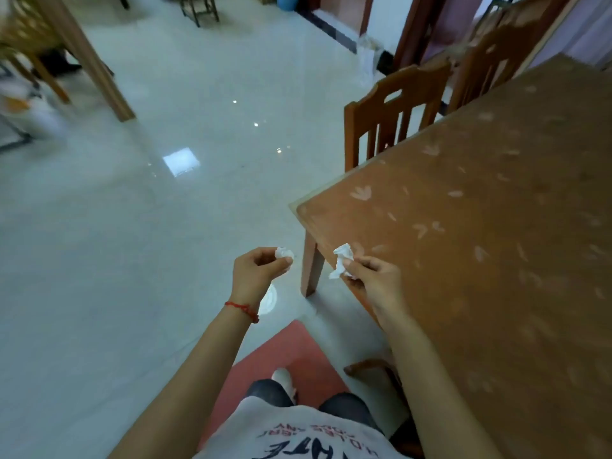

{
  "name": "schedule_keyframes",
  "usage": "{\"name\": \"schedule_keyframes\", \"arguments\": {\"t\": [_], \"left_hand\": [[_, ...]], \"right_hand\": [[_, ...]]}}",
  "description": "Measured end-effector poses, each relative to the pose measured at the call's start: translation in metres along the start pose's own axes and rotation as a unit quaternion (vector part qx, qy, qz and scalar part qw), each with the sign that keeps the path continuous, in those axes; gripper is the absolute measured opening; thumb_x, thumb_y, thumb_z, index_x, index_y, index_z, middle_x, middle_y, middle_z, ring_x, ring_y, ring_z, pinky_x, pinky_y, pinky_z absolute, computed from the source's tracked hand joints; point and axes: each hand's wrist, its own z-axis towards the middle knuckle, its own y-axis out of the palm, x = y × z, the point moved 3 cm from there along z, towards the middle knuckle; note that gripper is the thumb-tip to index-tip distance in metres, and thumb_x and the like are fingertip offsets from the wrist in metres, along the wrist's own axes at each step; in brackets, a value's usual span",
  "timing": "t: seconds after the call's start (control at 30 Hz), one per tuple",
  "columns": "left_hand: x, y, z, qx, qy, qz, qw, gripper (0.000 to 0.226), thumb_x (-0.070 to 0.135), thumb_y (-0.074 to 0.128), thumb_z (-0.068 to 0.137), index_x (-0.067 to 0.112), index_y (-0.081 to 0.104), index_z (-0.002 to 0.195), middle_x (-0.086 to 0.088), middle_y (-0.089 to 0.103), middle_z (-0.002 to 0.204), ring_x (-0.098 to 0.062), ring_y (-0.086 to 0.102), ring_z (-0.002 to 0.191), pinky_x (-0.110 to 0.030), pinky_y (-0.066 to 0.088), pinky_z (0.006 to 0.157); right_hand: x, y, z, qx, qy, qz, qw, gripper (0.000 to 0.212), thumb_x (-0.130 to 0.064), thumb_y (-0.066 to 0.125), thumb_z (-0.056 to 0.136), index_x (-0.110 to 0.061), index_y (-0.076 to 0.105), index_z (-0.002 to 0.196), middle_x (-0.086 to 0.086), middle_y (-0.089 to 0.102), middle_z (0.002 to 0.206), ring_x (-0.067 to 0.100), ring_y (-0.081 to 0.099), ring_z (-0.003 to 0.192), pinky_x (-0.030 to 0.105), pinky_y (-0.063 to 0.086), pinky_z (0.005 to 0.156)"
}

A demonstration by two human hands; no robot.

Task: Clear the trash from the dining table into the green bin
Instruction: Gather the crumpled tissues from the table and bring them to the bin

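Observation:
My left hand [260, 270] is held out over the floor, its fingers closed on a small white paper ball [284, 252]. My right hand [371, 276] pinches a crumpled white tissue [341, 260] just off the near left corner of the dining table [480, 226]. The table has a brown top with a pale leaf pattern, and the part I see carries nothing. No green bin is in view.
Two wooden chairs [394, 117] stand along the table's far side. A red mat [291, 352] lies under my feet. Pale glossy tiles [149, 243] stretch to the left. A wooden post [89, 58] and furniture stand at the far left.

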Motion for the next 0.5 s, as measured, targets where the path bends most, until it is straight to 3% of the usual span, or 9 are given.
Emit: {"name": "schedule_keyframes", "arguments": {"t": [0.07, 0.17, 0.27, 0.37, 0.5], "left_hand": [[0.000, -0.032, 0.001, 0.039, -0.002, -0.004, 0.999, 0.012, 0.004, 0.073, 0.072, 0.007, 0.068, 0.083, -0.015, 0.070, 0.094, -0.027, 0.067, 0.092, -0.030, 0.056, 0.079], [-0.003, -0.079, -0.003, 0.103, -0.009, -0.023, 0.994, 0.012, 0.007, 0.074, 0.072, 0.009, 0.069, 0.082, -0.010, 0.071, 0.092, -0.025, 0.068, 0.090, -0.037, 0.054, 0.085], [-0.007, -0.114, -0.013, 0.161, -0.015, -0.043, 0.986, 0.010, 0.009, 0.075, 0.071, 0.012, 0.070, 0.080, -0.003, 0.072, 0.085, -0.020, 0.069, 0.085, -0.036, 0.054, 0.085], [-0.009, -0.137, -0.018, 0.209, -0.017, -0.057, 0.976, 0.012, 0.012, 0.076, 0.070, 0.014, 0.071, 0.080, 0.001, 0.073, 0.082, -0.016, 0.068, 0.082, -0.034, 0.054, 0.084], [-0.006, -0.151, -0.012, 0.242, -0.020, -0.066, 0.968, 0.017, 0.012, 0.075, 0.071, 0.008, 0.071, 0.087, -0.003, 0.072, 0.089, -0.016, 0.068, 0.084, -0.034, 0.054, 0.086]], "right_hand": [[-0.002, 0.031, 0.003, -0.029, 0.004, -0.004, 1.000, 0.019, -0.003, 0.068, 0.079, 0.008, 0.066, 0.095, 0.003, 0.062, 0.067, 0.012, 0.056, 0.058, 0.023, 0.050, 0.066], [-0.002, 0.075, 0.004, -0.081, 0.009, -0.027, 0.996, 0.016, -0.002, 0.069, 0.078, 0.005, 0.067, 0.092, 0.003, 0.061, 0.065, 0.007, 0.057, 0.052, 0.017, 0.052, 0.058], [-0.001, 0.111, 0.007, -0.132, 0.010, -0.057, 0.990, 0.004, -0.001, 0.070, 0.077, -0.002, 0.067, 0.078, 0.006, 0.060, 0.063, 0.008, 0.058, 0.051, 0.014, 0.050, 0.052], [-0.004, 0.139, 0.012, -0.166, 0.011, -0.080, 0.983, 0.011, -0.001, 0.071, 0.076, -0.008, 0.065, 0.069, 0.007, 0.058, 0.062, 0.006, 0.058, 0.046, 0.013, 0.049, 0.049], [-0.010, 0.163, 0.024, -0.196, 0.015, -0.083, 0.977, 0.005, -0.002, 0.072, 0.076, -0.003, 0.067, 0.078, 0.008, 0.061, 0.064, 0.009, 0.059, 0.052, 0.014, 0.053, 0.053]]}}
